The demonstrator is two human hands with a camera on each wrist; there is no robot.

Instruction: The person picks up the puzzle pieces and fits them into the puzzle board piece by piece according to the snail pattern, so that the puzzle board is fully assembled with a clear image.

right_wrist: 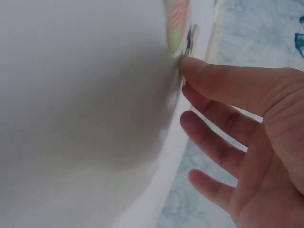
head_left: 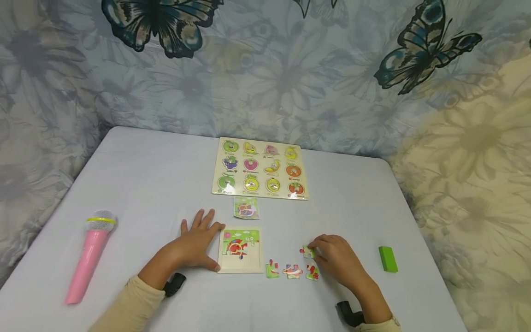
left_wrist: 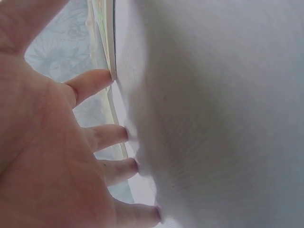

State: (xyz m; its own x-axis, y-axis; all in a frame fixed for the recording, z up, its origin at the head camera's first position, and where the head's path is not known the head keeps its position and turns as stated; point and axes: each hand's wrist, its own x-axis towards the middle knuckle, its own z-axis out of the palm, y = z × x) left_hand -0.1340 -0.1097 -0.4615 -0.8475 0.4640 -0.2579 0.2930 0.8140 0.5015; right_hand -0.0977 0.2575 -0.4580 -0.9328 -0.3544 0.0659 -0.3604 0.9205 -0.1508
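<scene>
This is looking like a home play corner: a blue-grey butterfly-print backdrop [head_left: 286, 87] is framing a white counter [head_left: 166, 175] bearing a cream, fruit-pictured rectangular board [head_left: 261, 173].

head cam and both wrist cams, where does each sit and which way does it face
Head: worn on the head, facing forward and down over the table and puzzle board; the left hand and right hand show.
Left wrist: on that wrist, facing the board's edge and the table; left palm and fingers show.
Right wrist: on that wrist, facing the table and a pinched puzzle piece; right thumb shows.
Shared: head and left wrist views both show the left hand touching the board.
</scene>
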